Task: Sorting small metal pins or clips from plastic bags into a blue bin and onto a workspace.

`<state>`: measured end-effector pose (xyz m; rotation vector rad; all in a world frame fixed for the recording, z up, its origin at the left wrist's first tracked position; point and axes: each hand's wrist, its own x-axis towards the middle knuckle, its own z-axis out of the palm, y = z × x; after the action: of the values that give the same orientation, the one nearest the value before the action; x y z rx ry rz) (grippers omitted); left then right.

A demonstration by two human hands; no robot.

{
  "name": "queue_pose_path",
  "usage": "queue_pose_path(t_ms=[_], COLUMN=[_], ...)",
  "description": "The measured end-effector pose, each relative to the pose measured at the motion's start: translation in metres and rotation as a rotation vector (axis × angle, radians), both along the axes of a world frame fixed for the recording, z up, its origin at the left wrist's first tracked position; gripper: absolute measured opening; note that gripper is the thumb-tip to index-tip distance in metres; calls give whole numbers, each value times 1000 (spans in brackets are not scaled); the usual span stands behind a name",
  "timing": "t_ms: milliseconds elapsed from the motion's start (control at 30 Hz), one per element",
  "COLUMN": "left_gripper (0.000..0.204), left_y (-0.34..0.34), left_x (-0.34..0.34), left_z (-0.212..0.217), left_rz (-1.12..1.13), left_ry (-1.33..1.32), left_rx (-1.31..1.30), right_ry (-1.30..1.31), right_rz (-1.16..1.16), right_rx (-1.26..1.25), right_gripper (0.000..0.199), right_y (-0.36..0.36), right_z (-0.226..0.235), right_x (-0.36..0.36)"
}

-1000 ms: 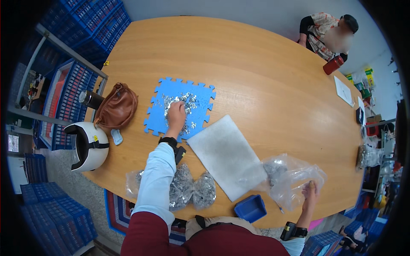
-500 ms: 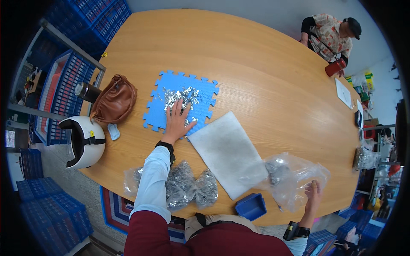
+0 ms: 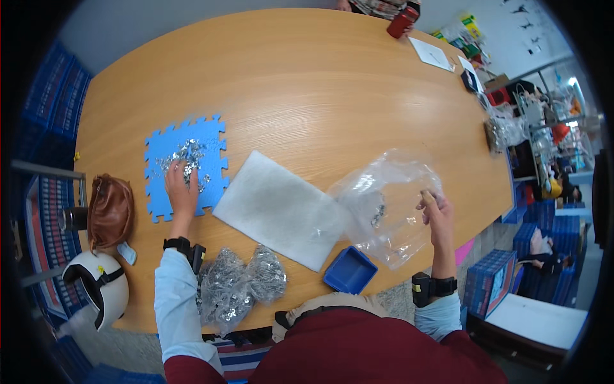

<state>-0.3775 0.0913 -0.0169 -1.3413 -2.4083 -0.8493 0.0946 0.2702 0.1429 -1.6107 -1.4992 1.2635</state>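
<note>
My left hand (image 3: 181,195) rests at a small heap of shiny silver metal pieces (image 3: 190,152), its fingers stretched out and the thumb apart. The pieces lie loose on a blue foam mat with jigsaw edges (image 3: 160,189). At the right, my right hand (image 3: 437,217) pinches the rim of a large clear plastic bag (image 3: 393,240). A few metal pieces show inside the bag, near its left part. Between the hands lies a white padded sheet (image 3: 275,208), partly overlapped by the bag.
Several clear bags of silver pieces (image 3: 233,288) sit by the near edge, beside a blue plastic bin (image 3: 350,270). A brown leather bag (image 3: 110,211) and white helmet (image 3: 118,297) are at the left. Across the table, a person holds a red flask (image 3: 401,23).
The view has shifted, so the table contents appear further left. My left hand stays at the heap, fingers drawn closer together. My right hand has raised and spread the plastic bag.
</note>
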Motion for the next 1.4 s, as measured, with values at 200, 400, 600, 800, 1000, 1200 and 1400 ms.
queue_pose_path(t_ms=[200, 400, 600, 800, 1000, 1200, 1400], left_gripper=[16, 17, 23, 44, 47, 15, 7], left_y=[23, 11, -60, -139, -151, -143, -125], left_x=[60, 73, 74, 121, 200, 199, 244], left_z=[67, 110, 113, 125, 118, 104, 116], left_rz=[-288, -292, -168, -24, -203, -306, -358], left_ry=[-335, -399, -563, -743, -159, -190, -345], left_rx=[-18, -71, -207, -180, -299, -301, -144], right_ry=[-55, 62, 90, -73, -28, -224, -348], right_rz=[84, 91, 129, 114, 671, 1218, 1202], right_rx=[141, 180, 311, 711, 906, 587, 428], right_gripper=[19, 21, 32, 33, 44, 75, 70], right_y=[-16, -28, -43, -73, -127, -176, -205], right_z=[19, 24, 28, 54, 43, -36, -92], right_x=[8, 44, 46, 21, -36, -97, -135])
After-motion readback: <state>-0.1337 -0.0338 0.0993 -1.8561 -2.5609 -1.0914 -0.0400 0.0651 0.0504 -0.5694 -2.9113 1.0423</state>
